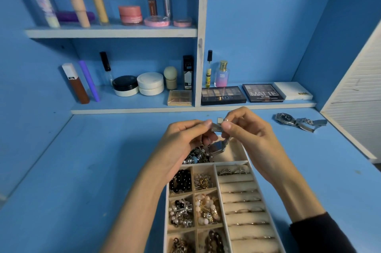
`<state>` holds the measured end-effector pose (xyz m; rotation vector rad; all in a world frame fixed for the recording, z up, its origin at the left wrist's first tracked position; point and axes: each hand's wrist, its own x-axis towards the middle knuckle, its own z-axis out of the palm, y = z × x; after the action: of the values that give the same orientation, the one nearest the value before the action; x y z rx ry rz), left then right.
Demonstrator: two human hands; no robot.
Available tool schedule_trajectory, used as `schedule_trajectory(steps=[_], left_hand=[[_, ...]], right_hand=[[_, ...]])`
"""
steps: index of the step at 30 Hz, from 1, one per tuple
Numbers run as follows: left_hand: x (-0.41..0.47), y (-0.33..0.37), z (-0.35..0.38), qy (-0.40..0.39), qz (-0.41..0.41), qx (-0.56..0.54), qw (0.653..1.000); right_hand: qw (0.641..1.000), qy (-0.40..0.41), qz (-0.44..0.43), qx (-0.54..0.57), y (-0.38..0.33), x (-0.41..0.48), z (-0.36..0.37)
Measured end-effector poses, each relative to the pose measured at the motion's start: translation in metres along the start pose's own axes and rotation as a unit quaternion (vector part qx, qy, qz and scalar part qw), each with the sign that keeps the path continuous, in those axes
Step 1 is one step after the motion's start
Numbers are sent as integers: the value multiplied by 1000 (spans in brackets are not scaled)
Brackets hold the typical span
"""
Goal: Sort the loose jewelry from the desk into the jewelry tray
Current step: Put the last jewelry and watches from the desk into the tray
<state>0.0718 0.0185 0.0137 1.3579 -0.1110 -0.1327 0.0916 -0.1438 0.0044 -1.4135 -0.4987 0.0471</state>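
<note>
Over the blue desk [103,170] and the jewelry tray [218,191], the left hand [181,141] and right hand [247,137] meet, fingertips pinched on a silver watch's [216,146] band above the tray's far compartment. Another wristwatch [296,121] lies near the cosmetics shelf [111,33].

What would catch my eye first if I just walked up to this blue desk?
Two hands, left hand and right hand, pinch a silver watch over the far end of the jewelry tray at centre. A second watch lies loose on the desk at the right, below shelves of cosmetics.
</note>
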Motion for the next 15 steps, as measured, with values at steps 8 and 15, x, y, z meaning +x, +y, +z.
schedule_trajectory(steps=[8,15], left_hand=[[-1,0,2,0,12,17,1000],[-1,1,3,15,33,-8,999]], right_hand=[[999,-19,22,-13,-2,0,0],[997,47,55,26,-2,1,-10]])
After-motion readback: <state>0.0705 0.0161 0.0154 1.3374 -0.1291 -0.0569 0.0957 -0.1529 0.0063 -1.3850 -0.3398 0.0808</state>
